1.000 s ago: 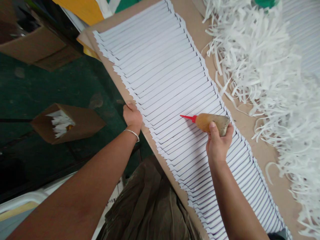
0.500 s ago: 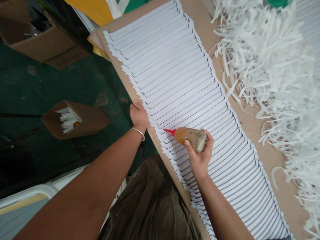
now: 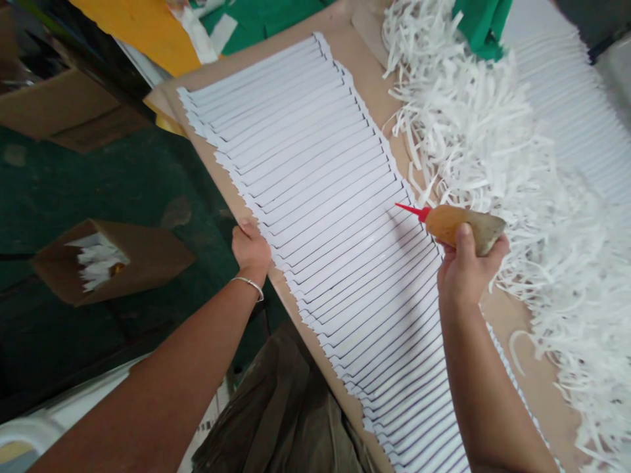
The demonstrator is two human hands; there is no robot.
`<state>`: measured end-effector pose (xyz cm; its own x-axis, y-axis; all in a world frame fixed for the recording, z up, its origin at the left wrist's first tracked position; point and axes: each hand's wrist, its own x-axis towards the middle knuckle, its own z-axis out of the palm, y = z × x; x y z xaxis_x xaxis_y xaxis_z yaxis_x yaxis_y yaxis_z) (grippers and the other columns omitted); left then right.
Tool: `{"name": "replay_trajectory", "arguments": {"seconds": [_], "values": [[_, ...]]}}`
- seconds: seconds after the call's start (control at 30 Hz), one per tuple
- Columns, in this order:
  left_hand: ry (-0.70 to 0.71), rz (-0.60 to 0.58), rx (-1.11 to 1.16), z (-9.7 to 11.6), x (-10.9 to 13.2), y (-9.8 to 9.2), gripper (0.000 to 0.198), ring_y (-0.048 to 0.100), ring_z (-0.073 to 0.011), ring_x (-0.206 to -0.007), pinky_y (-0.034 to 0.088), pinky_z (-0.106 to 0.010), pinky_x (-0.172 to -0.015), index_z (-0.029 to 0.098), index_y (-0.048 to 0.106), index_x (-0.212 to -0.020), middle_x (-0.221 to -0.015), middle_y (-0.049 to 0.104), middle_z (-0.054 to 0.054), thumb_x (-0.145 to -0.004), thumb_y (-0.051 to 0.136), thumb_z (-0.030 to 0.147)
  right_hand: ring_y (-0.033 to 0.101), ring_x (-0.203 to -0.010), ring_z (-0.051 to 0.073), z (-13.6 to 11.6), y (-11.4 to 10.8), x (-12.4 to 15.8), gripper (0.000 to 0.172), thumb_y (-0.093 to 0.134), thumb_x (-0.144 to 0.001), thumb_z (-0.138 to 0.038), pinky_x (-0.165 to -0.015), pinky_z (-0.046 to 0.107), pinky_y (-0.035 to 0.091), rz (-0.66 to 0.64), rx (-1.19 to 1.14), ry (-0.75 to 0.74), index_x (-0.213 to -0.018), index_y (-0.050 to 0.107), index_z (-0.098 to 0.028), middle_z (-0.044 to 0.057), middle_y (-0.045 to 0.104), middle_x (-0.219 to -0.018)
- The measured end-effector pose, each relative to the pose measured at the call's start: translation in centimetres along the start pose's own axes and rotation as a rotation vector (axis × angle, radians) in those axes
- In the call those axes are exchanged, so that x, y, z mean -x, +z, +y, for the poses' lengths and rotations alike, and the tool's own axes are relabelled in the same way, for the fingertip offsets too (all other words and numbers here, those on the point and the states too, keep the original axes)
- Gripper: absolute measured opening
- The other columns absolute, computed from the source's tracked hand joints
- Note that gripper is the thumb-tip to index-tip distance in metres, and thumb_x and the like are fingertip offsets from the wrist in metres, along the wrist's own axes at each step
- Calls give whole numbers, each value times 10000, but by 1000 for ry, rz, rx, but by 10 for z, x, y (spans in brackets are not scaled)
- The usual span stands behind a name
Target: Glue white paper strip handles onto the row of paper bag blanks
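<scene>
My right hand [image 3: 466,269] is wrapped round a squeeze bottle [image 3: 451,225] of amber liquid, with a grimy base and a red pointed nozzle. The bottle is tilted nearly level, its tip pointing left above the overlapped white paper pieces [image 3: 315,177]. These lie in a long fanned row, each showing a dark line along its edge. At the near left side, my left hand [image 3: 251,246] is closed on the edge of the brown-covered table [image 3: 231,203], its fingertips partly hidden below. A thin bracelet circles that wrist.
A heap of white paper strips [image 3: 493,151] spreads along the table's right side, with green cloth [image 3: 486,26] on it. Another row of white pieces [image 3: 576,105] lies beyond. On the floor at left stand a cardboard box [image 3: 89,112] and a brown bag [image 3: 148,259] holding white scraps.
My right hand has carried the bottle from the row's left edge across to its right edge. My left hand stays on the table edge while the view has shifted.
</scene>
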<state>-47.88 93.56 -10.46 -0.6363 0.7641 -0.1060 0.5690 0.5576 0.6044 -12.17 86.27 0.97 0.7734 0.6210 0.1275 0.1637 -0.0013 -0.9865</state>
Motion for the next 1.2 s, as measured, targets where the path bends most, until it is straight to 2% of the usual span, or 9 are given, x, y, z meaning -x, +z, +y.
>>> {"name": "replay_trajectory", "arguments": {"seconds": [0.1,0.2,0.53,0.7,0.93,1.03,1.2], "values": [[10,-5,-11,4,1,-3,338,688,-289,-976,519,-412,-910,178,536,-835,-924,687,-176,-1036,286,286,691,-1020,217,14,10,-37,568,801,-753,-491,-833,476,641,9,-167,74,-1165,487,-256,28,619,-1176],[4,-22,-7,5,2,-5,329,686,-294,-986,522,-417,-919,189,509,-817,-920,686,-179,-1034,282,284,695,-1010,197,27,16,-53,567,826,-733,-459,-794,443,653,-1,-225,106,-1143,488,-261,18,627,-1189],[15,-18,-44,6,1,-6,336,680,-314,-990,517,-447,-916,183,505,-811,-933,686,-200,-1032,269,275,707,-978,191,39,22,-52,542,820,-725,-434,-715,385,659,23,-195,108,-1110,483,-257,14,625,-1166],[3,-11,-47,6,1,-5,335,681,-299,-969,523,-429,-893,185,505,-803,-915,680,-191,-1033,284,285,700,-908,169,35,21,-31,530,815,-731,-448,-658,330,641,-7,-172,129,-1114,505,-253,4,631,-1106],[23,-8,-18,-1,-1,-1,321,680,-290,-922,533,-420,-841,200,496,-798,-888,683,-174,-1024,283,283,662,-855,148,22,24,17,532,815,-736,-443,-626,304,611,-53,-163,171,-1137,523,-253,9,615,-1089],[18,-6,-18,-1,-1,0,311,681,-289,-898,532,-412,-807,201,491,-801,-873,679,-169,-1025,292,286,647,-883,159,20,24,39,557,815,-732,-460,-690,343,615,-72,-135,194,-1161,525,-255,15,609,-1088],[-12,5,-9,-1,0,2,319,682,-277,-880,523,-395,-801,193,513,-813,-857,672,-153,-1030,300,287,626,-1001,180,21,22,75,635,819,-726,-471,-882,399,577,-90,-43,198,-1237,521,-242,38,601,-1132]]}}
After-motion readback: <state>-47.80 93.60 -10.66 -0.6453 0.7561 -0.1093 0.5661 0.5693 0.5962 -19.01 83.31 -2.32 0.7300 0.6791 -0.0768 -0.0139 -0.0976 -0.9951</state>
